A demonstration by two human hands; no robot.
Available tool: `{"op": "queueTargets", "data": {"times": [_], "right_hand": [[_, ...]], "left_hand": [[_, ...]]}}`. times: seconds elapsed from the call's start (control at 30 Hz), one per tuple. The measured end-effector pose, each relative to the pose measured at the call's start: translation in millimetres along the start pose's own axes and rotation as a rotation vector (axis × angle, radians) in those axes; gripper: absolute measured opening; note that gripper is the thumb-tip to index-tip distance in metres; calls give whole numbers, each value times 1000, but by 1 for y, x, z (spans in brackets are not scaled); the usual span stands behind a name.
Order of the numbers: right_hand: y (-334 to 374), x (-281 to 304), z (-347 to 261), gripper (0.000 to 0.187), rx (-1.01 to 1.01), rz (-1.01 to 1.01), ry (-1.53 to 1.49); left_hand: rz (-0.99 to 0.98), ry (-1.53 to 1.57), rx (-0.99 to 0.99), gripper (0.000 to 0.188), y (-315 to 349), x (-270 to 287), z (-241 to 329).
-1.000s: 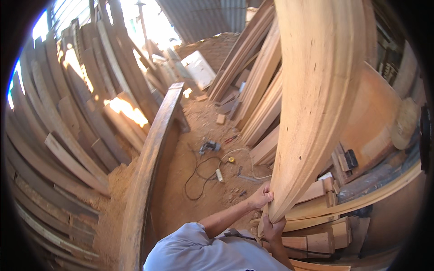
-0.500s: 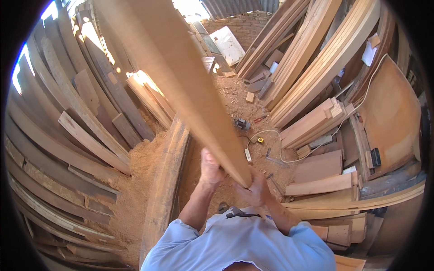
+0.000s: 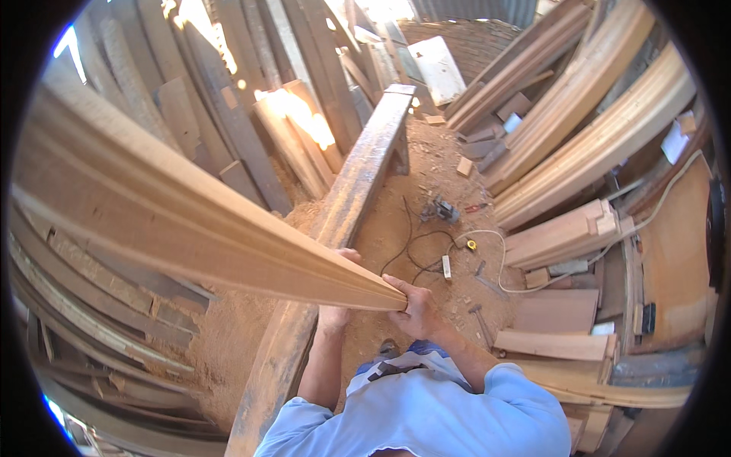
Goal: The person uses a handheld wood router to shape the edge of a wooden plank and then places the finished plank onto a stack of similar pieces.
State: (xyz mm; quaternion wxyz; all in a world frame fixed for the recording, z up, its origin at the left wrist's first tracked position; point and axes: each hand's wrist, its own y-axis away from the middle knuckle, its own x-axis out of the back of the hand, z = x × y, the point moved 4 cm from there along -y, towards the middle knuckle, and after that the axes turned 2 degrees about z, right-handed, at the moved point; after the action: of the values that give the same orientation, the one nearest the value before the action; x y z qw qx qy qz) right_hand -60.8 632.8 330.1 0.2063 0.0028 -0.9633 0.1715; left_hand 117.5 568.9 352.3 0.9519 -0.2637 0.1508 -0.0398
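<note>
A long wooden board (image 3: 228, 244) with a grooved, moulded edge slants from in front of me up to the far left, over a narrow wooden bench (image 3: 358, 186). My right hand (image 3: 417, 311) is closed round its near end, thumb on top. A little further along, my left hand (image 3: 333, 317) grips the board from below, fingertips showing past its far edge. The board hides the middle of that hand and part of the bench.
Sawdust covers the floor, where a power tool (image 3: 444, 210), a yellow tape measure (image 3: 470, 245), a white power strip (image 3: 446, 266) with cords, and a hammer (image 3: 481, 326) lie. Planks lean at left (image 3: 175, 129); stacked timber (image 3: 586, 167) fills the right.
The board has swung leftward from pointing away ahead, and its grooved edge now shows. Both hands stay on it. My view has shifted, showing more of the bench.
</note>
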Motion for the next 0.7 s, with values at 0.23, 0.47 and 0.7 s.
{"op": "queueTargets", "data": {"times": [0.23,0.47,0.7], "right_hand": [[-30,-1,16,74,28,-502,-162],[-61,-86,116,64,-441,-825,-795],[-47,-219,194,61,-534,-1388,-574]], "left_hand": [[469,-276,-126,63,4,13,69],[667,-84,61,90,45,44,81],[732,-25,18,73,84,84,82]]}}
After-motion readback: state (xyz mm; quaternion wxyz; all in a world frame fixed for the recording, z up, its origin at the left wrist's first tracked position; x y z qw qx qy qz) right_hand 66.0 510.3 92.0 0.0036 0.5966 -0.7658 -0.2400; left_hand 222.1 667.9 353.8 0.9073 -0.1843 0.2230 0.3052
